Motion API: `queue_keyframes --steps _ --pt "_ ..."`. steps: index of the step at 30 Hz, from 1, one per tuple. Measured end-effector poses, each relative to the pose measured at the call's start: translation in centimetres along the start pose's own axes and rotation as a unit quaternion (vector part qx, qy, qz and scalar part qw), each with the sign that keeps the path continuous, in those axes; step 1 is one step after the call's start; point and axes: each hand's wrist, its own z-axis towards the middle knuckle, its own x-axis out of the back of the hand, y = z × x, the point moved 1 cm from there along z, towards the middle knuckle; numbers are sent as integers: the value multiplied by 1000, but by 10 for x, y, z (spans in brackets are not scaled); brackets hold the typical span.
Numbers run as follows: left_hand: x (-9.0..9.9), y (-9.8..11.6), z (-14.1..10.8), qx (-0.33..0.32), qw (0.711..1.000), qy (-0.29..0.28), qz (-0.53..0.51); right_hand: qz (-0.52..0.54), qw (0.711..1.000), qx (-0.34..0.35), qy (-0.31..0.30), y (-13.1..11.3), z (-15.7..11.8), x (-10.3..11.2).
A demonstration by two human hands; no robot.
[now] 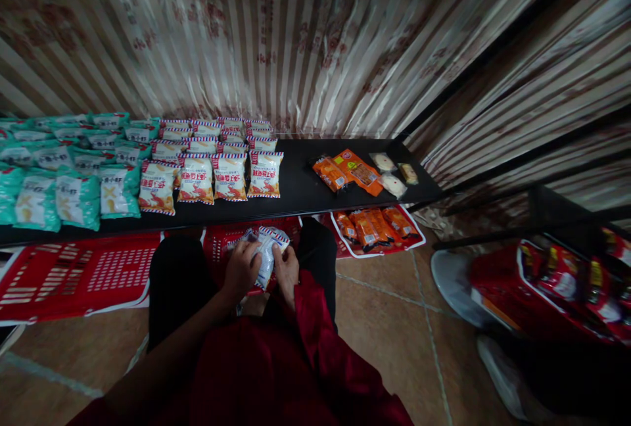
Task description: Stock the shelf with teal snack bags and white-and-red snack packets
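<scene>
Between my knees I hold a snack bag (267, 258), white with a red-and-blue striped edge. My left hand (242, 267) is closed on its left side, and my right hand (286, 271) grips its upper right side. Just ahead, on the black shelf (300, 179), stand rows of similar white shrimp snack bags (229, 176) with striped edges. To their left are rows of teal-and-white snack bags (77, 196). The lower part of the held bag lies partly behind my fingers.
Orange packets (359, 171) and small pale packets (394, 184) lie at the shelf's right. Below stand a red basket (123, 268) and another basket of orange packets (377, 229). At far right, a red basket (493, 278) holds red packets near someone's shoe (497, 373). A striped curtain (276, 38) hangs behind.
</scene>
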Motion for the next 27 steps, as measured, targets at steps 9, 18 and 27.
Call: queue_keyframes --steps 9,18,27 --pt "-8 8 -12 -15 998 -66 8 -3 999 -34 20 5 1 0" --pt "-12 0 -16 4 993 -118 -15 -59 997 -32 33 -2 1 1" --pt "-14 -11 -17 96 986 -110 -84 1 999 -31 -32 -6 -7 -4"
